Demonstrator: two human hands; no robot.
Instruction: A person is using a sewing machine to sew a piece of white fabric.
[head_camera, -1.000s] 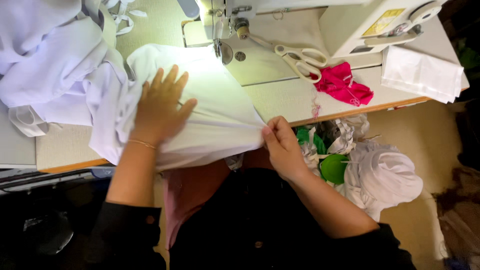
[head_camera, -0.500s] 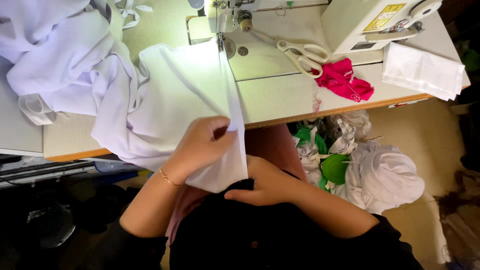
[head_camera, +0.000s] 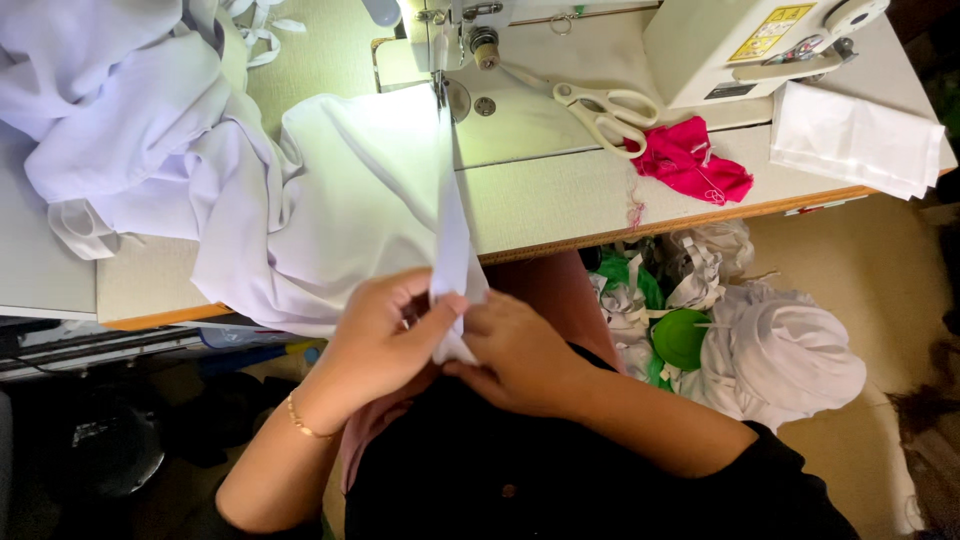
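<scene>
While both hands met just below the counter's (head_camera: 560, 205) near edge, they pinched the same narrow fold of white fabric (head_camera: 340, 200) between them. The left hand (head_camera: 385, 335) was curled nearly closed, its thumb and forefinger pressed onto the lower end of the fold, a thin gold bracelet (head_camera: 300, 425) at the wrist. The right hand (head_camera: 515, 355) was likewise closed narrow, fingertips touching the fabric from the other side and almost meeting the left thumb.

From that pinch the fold ran straight up as a taut strip to the needle area of the sewing machine (head_camera: 480, 40), while the rest of the white fabric spread to the left over the counter and hung off its front edge. More pale cloth (head_camera: 100, 90) was heaped at the far left.

White-handled scissors (head_camera: 600, 105) lay on the machine bed, just beside a crumpled pink scrap (head_camera: 690, 160). A folded white piece (head_camera: 855, 140) sat at the counter's right end. Below the counter, to the right of the person, lay a pile of white and green scraps (head_camera: 740, 330) on the floor.
</scene>
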